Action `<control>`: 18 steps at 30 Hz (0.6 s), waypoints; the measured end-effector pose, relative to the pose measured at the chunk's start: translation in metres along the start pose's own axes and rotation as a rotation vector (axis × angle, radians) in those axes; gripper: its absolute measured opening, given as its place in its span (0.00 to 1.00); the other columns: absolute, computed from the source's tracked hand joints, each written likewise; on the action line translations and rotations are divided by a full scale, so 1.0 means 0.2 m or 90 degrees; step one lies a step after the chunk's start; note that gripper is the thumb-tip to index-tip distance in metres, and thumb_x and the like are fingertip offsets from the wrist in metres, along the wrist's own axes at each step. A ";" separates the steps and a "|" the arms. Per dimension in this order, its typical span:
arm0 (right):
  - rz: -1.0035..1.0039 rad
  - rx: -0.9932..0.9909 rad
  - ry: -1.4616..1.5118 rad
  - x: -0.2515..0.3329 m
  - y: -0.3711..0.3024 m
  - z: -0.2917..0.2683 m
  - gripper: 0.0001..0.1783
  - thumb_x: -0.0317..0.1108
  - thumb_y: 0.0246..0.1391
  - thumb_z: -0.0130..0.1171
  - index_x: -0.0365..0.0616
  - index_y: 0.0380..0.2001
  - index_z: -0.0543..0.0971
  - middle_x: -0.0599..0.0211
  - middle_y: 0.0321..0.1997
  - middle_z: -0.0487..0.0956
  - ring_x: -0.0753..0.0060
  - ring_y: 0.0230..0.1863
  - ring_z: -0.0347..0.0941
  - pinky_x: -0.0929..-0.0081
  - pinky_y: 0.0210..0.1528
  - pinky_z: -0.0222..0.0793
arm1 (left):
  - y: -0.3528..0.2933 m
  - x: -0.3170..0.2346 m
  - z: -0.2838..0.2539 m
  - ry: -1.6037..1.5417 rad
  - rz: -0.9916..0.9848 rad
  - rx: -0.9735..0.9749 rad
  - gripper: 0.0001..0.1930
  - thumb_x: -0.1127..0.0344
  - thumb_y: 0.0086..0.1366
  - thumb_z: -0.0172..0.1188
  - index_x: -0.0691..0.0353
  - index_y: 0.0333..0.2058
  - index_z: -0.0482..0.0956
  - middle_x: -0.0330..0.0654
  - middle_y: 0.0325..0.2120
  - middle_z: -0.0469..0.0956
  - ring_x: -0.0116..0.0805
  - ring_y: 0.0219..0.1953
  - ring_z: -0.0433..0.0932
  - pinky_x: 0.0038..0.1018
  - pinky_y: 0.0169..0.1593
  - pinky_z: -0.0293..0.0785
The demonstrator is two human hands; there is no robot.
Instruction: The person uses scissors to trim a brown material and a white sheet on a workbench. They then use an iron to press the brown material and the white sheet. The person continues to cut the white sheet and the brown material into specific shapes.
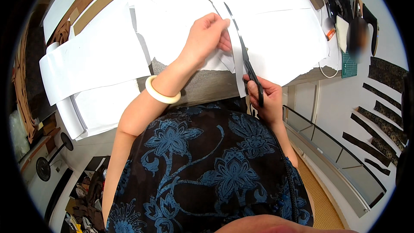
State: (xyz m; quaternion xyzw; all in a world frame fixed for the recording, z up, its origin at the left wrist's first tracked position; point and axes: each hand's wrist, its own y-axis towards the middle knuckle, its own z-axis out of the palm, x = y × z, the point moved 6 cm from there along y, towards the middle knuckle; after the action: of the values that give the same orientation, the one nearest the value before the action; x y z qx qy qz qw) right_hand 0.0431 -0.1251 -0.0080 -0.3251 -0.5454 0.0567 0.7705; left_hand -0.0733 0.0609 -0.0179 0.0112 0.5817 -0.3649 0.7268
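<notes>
Head view: left hand pinching white paper strip; right hand gripping black-handled scissors just beside strip.

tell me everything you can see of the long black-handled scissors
The long black-handled metal scissors have plastic-looking finger loops and slim blades, dark near the handles and shinier toward the pointed tip. The right hand grips the handles; the blades point away from the person, slightly leftward, over white paper, alongside a narrow white paper strip. How far they're open is unclear.
</notes>
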 end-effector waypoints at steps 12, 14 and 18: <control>-0.075 0.052 0.041 0.07 0.03 0.03 0.18 0.28 0.60 0.62 0.26 0.49 0.78 0.78 0.21 0.72 0.92 0.14 0.57 0.88 0.15 0.47 | 0.08 -0.13 -0.03 0.031 0.110 -0.033 0.11 0.64 0.72 0.52 0.59 0.28 0.73 0.38 0.19 0.77 0.24 0.21 0.77 0.22 0.30 0.77; -0.081 0.051 0.048 0.10 0.03 0.05 0.18 0.28 0.60 0.62 0.26 0.50 0.78 0.79 0.21 0.71 0.93 0.15 0.57 0.88 0.16 0.47 | 0.07 -0.14 -0.01 0.009 0.119 -0.012 0.10 0.65 0.71 0.52 0.61 0.29 0.72 0.39 0.18 0.76 0.27 0.20 0.78 0.22 0.29 0.76; -0.102 0.060 0.064 0.10 0.03 0.06 0.20 0.28 0.60 0.63 0.26 0.52 0.77 0.80 0.22 0.71 0.93 0.16 0.57 0.89 0.17 0.47 | 0.04 -0.19 0.02 -0.005 0.129 0.003 0.10 0.65 0.70 0.52 0.62 0.29 0.71 0.40 0.17 0.76 0.28 0.20 0.78 0.22 0.29 0.76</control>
State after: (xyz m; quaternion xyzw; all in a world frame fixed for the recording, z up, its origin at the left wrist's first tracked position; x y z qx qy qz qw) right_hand 0.0428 -0.1059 0.0068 -0.2460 -0.5272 0.0040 0.8134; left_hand -0.0686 0.0844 0.0117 0.0704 0.5739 -0.2909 0.7623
